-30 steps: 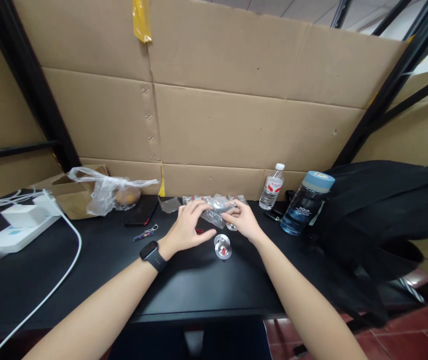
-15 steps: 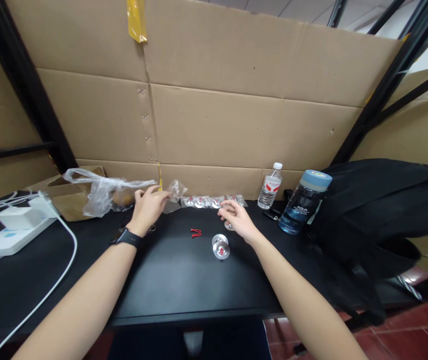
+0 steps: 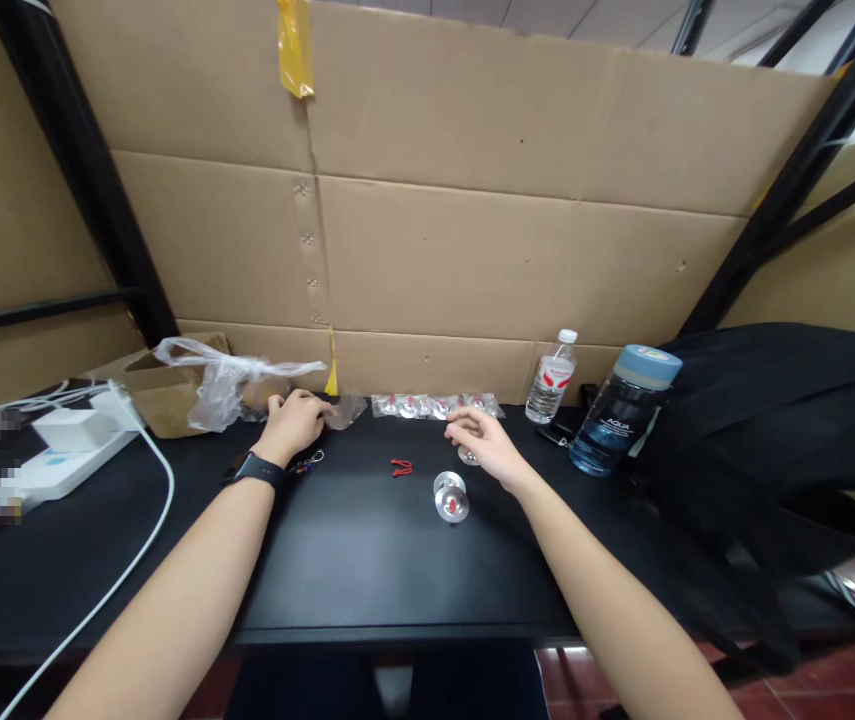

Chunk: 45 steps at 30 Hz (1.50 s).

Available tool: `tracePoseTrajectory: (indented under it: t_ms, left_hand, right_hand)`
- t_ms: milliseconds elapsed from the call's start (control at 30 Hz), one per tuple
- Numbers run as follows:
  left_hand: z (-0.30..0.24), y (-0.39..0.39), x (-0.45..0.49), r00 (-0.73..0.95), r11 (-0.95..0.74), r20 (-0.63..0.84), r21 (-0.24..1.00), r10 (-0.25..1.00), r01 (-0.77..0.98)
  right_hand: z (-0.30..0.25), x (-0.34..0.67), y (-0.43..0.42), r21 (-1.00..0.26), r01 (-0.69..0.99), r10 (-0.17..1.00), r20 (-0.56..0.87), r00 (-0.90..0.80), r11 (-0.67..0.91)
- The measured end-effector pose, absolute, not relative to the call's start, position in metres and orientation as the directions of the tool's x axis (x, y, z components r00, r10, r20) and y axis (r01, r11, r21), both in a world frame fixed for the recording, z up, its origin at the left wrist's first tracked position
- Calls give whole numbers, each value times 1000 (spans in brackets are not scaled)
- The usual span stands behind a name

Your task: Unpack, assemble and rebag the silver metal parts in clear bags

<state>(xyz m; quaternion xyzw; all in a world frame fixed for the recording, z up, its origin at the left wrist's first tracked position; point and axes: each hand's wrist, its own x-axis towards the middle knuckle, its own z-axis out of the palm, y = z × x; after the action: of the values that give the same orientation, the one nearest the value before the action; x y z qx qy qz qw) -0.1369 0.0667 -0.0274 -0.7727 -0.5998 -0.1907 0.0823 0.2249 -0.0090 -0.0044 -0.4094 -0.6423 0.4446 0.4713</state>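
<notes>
My left hand (image 3: 293, 425), a dark watch on its wrist, rests palm down at the back left of the desk, fingers loosely spread. Its fingertips touch a crumpled clear plastic wrapper (image 3: 347, 411). Over the right half of the desk hovers my right hand (image 3: 488, 448), fingers curved and apart, nothing visible between them. A silvery disc (image 3: 468, 456) lies partly hidden beneath it. Closer to me, two metal finger cymbals (image 3: 452, 503) lie overlapping, the front one with a red loop at its centre. A loose red cord loop (image 3: 401, 467) lies left of them.
Several bagged metal discs (image 3: 438, 406) line the cardboard wall (image 3: 427, 260). A water bottle (image 3: 551, 378), blue-lidded bottle (image 3: 614, 415) and black backpack (image 3: 779, 420) stand right. Left are a tied plastic bag (image 3: 221, 390), keyring (image 3: 313, 460), and power strip (image 3: 67, 470) with a white cable.
My left hand has come down onto the desk, and the wrapper beside it now lies lower and flatter. My right hand has barely moved. The whole view has shifted slightly.
</notes>
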Motion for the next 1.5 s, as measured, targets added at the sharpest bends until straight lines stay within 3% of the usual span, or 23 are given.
tracePoseTrajectory:
  t_ms: [200, 333, 500, 633, 833, 1000, 1100, 1200, 1333, 1500]
  left_hand:
    - [-27, 62, -121, 248, -283, 438, 15, 864, 959]
    - [-33, 64, -107, 264, -271, 356, -32, 896, 962]
    - [-40, 68, -100, 257, -266, 338, -21, 905, 964]
    - [-41, 67, -100, 252, -275, 346, 19, 904, 961]
    - [-28, 56, -92, 314, -379, 482, 39, 818, 925]
    - [-12, 32, -63, 464, -666, 557, 233, 689, 709]
    - [-6, 13, -43, 530, -750, 547, 333, 648, 572]
    - [-3, -4, -28, 555, -752, 507, 425, 659, 504]
    - [-3, -16, -13, 517, -661, 447, 652, 730, 370]
    - [-7, -17, -2, 417, -552, 443, 813, 793, 185]
  right_hand:
    - [-1, 224, -12, -948, 139, 938, 250, -239, 288]
    - [-4, 225, -9, -908, 231, 922, 287, -261, 349]
    - [-1, 237, -9, -729, 483, 860, 300, -413, 486]
    - [9, 249, -16, -554, 564, 740, 151, -655, 612]
    - [16, 249, -25, -548, 538, 648, 9, -762, 641]
    - [13, 241, -27, -452, 590, 648, -36, -761, 668]
    - [11, 238, -28, -406, 610, 663, -14, -749, 681]
    - [13, 235, -28, -440, 569, 676, 128, -725, 694]
    - [16, 229, -29, -578, 464, 723, 376, -579, 671]
    - [9, 215, -31, -711, 361, 781, 436, -447, 603]
